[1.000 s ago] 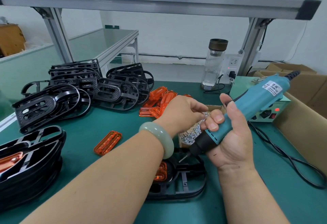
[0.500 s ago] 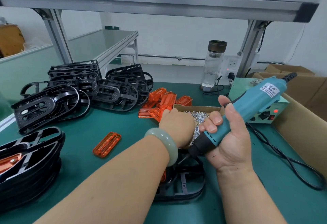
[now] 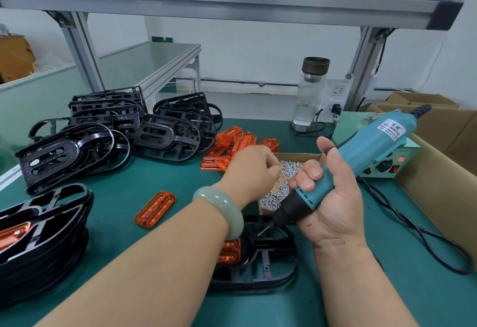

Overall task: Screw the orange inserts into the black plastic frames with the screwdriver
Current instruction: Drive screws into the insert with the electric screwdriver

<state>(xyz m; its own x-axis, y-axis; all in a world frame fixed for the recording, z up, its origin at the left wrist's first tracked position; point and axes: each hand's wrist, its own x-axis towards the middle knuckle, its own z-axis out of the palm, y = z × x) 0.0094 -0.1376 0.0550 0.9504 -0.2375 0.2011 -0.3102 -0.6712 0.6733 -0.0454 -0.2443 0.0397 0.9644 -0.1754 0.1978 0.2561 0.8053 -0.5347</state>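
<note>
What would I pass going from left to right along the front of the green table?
Near stack of black plastic frames → single flat orange plastic insert → left hand → right hand gripping the teal electric screwdriver → black power cable → brown cardboard box.

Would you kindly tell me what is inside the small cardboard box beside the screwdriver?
Loose silver screws fill the cardboard box. The left hand and the screwdriver held by the right hand cover part of it.

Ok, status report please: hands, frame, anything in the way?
Right hand grips screwdriver, bit near black frame. Left hand curled over screw box, grip unclear. Left forearm hides part of orange insert.
</note>
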